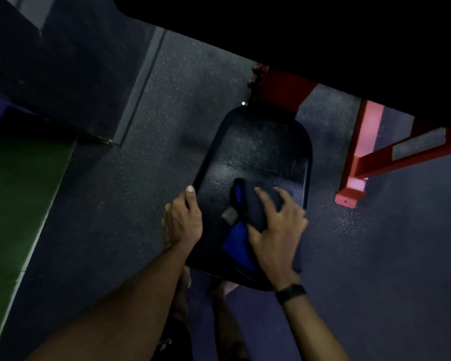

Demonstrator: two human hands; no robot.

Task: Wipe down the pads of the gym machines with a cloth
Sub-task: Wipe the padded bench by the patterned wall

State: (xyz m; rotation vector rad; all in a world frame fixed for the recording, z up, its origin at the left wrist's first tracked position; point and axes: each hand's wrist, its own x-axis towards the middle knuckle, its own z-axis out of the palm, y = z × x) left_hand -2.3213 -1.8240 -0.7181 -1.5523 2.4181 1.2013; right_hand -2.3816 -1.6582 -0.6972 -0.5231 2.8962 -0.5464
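Dim and murky overall, black across the top right; faint sheen on the pad [255, 152]; soft motion blur; wide-angle bending at edges.

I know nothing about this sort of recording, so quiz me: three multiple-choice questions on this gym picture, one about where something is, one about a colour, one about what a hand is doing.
1. Where is the cloth?
A. on the floor
B. on the black seat pad
C. draped over the frame

2. What colour is the machine frame?
A. red
B. yellow
C. white

3. What is the left hand doing?
A. hanging free
B. wiping with the cloth
C. holding the pad's edge

Answers:
1 B, the right hand presses the cloth onto the pad.
2 A, the beams beyond the pad are red.
3 C, its thumb lies over the pad's left rim.
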